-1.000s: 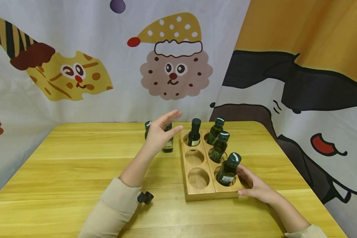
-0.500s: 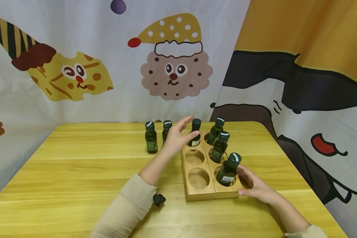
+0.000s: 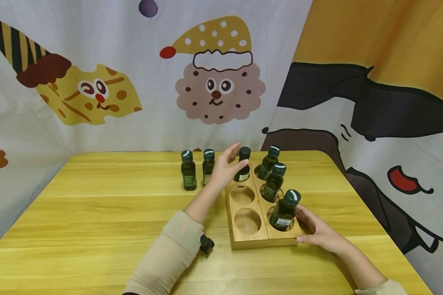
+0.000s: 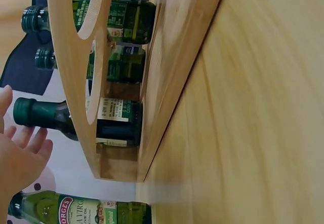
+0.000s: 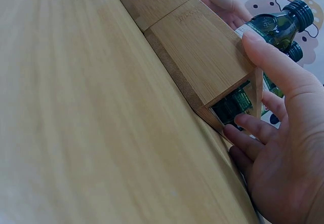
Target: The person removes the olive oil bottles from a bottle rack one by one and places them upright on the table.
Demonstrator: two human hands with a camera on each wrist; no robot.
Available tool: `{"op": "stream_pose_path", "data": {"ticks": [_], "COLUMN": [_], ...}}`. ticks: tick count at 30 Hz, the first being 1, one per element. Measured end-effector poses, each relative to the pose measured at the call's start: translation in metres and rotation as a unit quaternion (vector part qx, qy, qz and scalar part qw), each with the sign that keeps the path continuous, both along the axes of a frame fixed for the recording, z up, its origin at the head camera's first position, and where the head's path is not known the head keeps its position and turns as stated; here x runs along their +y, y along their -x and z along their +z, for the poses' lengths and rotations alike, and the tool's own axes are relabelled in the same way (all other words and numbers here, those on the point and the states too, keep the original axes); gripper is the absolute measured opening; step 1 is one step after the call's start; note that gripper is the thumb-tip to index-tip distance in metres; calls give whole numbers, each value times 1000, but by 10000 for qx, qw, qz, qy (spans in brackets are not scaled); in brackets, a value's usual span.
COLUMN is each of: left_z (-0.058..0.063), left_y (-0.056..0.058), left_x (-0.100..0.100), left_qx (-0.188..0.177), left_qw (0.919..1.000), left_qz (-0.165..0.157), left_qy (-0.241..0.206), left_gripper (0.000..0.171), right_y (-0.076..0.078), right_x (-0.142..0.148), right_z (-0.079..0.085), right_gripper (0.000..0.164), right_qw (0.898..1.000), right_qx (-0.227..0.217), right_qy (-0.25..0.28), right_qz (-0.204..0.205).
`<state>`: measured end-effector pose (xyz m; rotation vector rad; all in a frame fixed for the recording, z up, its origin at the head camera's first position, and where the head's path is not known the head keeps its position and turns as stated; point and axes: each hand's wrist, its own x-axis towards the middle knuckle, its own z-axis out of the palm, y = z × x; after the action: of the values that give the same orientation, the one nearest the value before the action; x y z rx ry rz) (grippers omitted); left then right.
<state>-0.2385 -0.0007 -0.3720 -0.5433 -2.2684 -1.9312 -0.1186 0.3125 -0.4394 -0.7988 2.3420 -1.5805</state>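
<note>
A wooden bottle rack (image 3: 248,242) with two columns of round holes stands on the table. In its far left hole sits a slim dark bottle (image 3: 245,154) with a long neck and dark green cap. My left hand (image 3: 224,167) reaches round that neck; in the left wrist view its thumb and spread fingers (image 4: 31,142) lie on either side of the cap, with a gap showing. My right hand (image 3: 319,234) holds the rack's near right corner, thumb on the front face and fingers along the side. Beside it, a square green bottle (image 3: 285,211) fills the near right hole.
Two more square green bottles, a middle one (image 3: 274,182) and a far one (image 3: 270,163), stand in the right column. Left of the rack, two olive oil bottles, an outer one (image 3: 188,171) and an inner one (image 3: 208,163), stand on the table (image 3: 96,213). A printed curtain (image 3: 133,82) hangs behind.
My left hand has moved right, from above the loose bottles to the neck of the slim bottle in the rack. The right hand has stayed at the rack's corner.
</note>
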Motion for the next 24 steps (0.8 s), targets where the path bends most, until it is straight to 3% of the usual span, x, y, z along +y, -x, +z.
{"op": "stream_pose_path", "data": {"ticks": [12, 24], "left_z": [-6, -3], "left_y": [10, 12], "left_x": [13, 18], "left_qx": [-175, -256], "left_qw": [9994, 9993], "left_qz": [126, 267], "left_qy": [-266, -56], "left_gripper": [52, 45], "right_y": [1, 1], "right_x": [-1, 0], "right_z": [0, -2], "right_gripper": [84, 84], "right_qw": [9999, 9999], "right_qx": [124, 113], "right_qy": [23, 16], "right_qz": [58, 41]}}
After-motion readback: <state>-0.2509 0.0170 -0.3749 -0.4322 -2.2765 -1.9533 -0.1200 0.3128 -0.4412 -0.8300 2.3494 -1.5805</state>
